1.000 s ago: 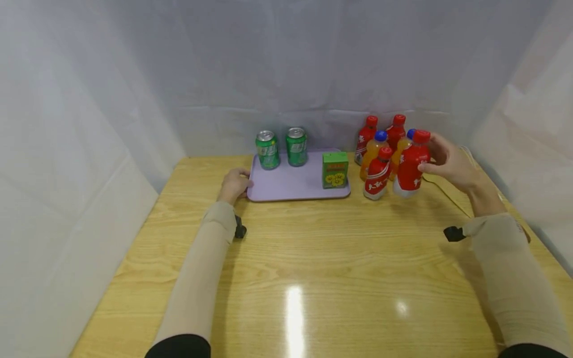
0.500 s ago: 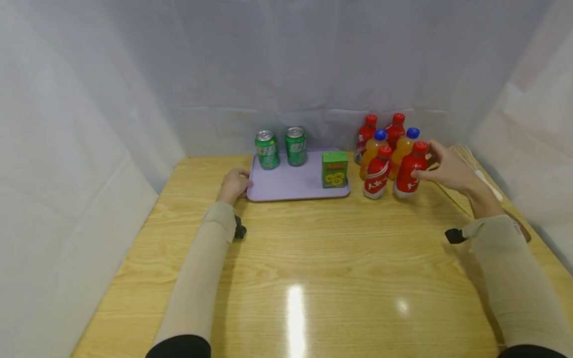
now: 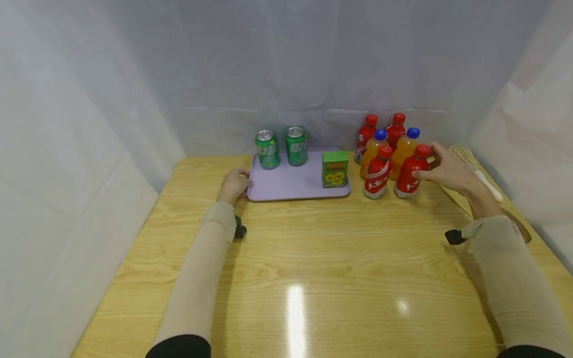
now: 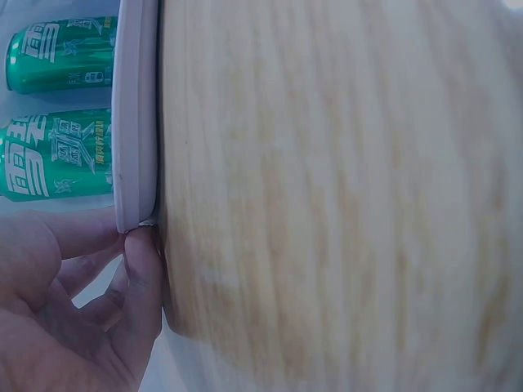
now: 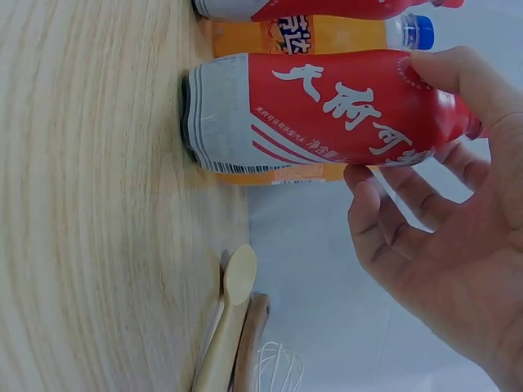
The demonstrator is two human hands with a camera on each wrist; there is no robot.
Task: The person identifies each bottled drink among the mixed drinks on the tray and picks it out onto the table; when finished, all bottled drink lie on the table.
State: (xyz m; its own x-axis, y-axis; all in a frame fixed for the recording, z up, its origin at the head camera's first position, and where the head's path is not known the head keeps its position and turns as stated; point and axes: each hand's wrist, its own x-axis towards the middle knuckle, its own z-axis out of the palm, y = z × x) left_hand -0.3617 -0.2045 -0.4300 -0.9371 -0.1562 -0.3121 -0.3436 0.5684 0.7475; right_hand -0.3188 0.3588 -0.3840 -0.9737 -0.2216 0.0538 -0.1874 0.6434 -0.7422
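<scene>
My left hand [image 3: 234, 186] pinches the left end of a lilac tray [image 3: 293, 188]; in the left wrist view the tray's rim [image 4: 135, 122] sits between thumb and finger. On the tray stand two green soda cans [image 3: 267, 151] at the back and a green juice carton [image 3: 334, 171] at the right end. My right hand [image 3: 454, 171] holds a red soda bottle [image 3: 408, 176] by its upper part, thumb on one side and fingers on the other. That bottle [image 5: 327, 106] stands with its base on the wooden table, tilted slightly in the head view.
Beside the held bottle stand another red bottle [image 3: 377, 176], two orange-drink bottles with blue caps [image 3: 405, 149] and two red bottles behind [image 3: 367, 136]. At the table's right edge lie a whisk [image 3: 481, 174] and a wooden spoon [image 5: 239, 278]. White sheeting encloses the table.
My right hand has lowered the red bottle onto the table beside the other red bottle, and its cap now leans slightly right. The left hand and tray have stayed in place.
</scene>
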